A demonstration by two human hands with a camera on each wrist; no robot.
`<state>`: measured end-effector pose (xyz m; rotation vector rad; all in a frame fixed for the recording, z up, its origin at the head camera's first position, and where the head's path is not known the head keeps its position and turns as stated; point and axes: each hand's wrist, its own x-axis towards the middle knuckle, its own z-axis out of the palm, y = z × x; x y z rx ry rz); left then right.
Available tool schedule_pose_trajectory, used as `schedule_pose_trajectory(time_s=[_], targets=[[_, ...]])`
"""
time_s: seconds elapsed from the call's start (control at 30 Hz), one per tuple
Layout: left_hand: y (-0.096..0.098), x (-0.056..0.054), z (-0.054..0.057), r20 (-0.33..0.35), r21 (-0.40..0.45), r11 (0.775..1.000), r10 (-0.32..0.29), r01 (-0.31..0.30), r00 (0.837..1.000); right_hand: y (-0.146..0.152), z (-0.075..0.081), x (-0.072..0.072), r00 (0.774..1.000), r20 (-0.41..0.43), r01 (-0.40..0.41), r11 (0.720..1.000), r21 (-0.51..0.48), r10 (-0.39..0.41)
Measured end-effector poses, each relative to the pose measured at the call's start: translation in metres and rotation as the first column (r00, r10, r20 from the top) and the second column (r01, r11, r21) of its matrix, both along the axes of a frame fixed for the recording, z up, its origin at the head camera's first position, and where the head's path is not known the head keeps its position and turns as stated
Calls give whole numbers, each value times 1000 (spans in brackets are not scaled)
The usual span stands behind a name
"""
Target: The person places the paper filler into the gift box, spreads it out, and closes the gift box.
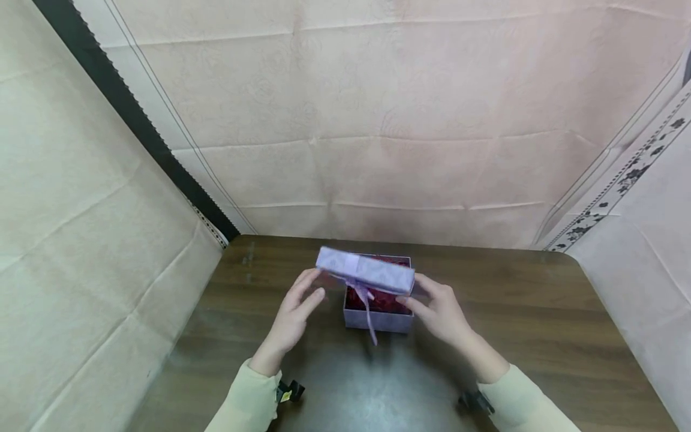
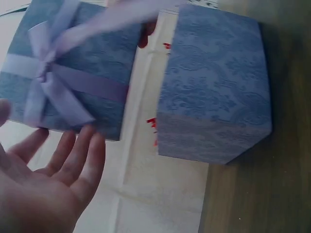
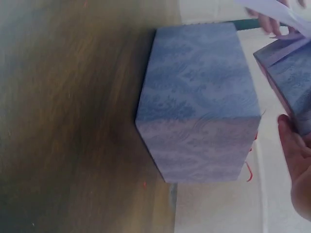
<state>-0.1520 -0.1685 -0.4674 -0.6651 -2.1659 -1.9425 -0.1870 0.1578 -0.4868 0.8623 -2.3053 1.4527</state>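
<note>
A lavender gift box [image 1: 383,323] with a damask pattern stands uncovered on the table, red shredded paper [image 1: 384,302] inside it. Above it hangs the box lid [image 1: 364,270], tilted with its left end higher. A purple ribbon bow [image 2: 46,73] is tied across the lid, one tail dangling in front of the box. My right hand [image 1: 438,309] grips the lid's right end between thumb and fingers. At the left end, the fingertips of my left hand [image 1: 291,312] are at the lid's edge, its thumb standing apart. The lid hides part of the box opening.
The brown wooden table [image 1: 259,348] extends around the box on all sides. Pale cloth hangs behind the table [image 1: 378,174] and along both sides. Dark wrist devices [image 1: 290,391] sit at both cuffs.
</note>
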Motion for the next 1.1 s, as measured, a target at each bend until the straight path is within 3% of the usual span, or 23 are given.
schedule_pose_trajectory(time_s=[0.13, 0.3, 0.43, 0.57, 0.83, 0.93, 1.1], targets=[[8, -5, -6, -38, -96, 990, 104, -107, 994, 0, 3, 7, 983, 184, -9, 998, -64, 21], [17, -9, -15, -51, -88, 986, 139, -143, 989, 5, 4, 13, 953, 303, 6, 1000, -14, -2], [23, -11, -21, -55, -44, 990, 134, -137, 989, 8, 1, 15, 950, 308, 51, 998, 27, -57], [29, -11, -26, -42, -21, 991, 134, -135, 990, 10, -1, 16, 958, 263, 107, 993, 55, -118], [34, -8, -25, 15, -20, 991, 134, -134, 991, 11, -1, 19, 956, 242, 169, 986, 13, -167], [35, -8, -25, 33, -48, 988, 149, -147, 988, 11, 1, 21, 946, 266, 191, 981, 12, -187], [40, -3, -26, 100, -116, 976, 194, -182, 976, 12, 1, 25, 911, 344, 220, 973, 65, -229]])
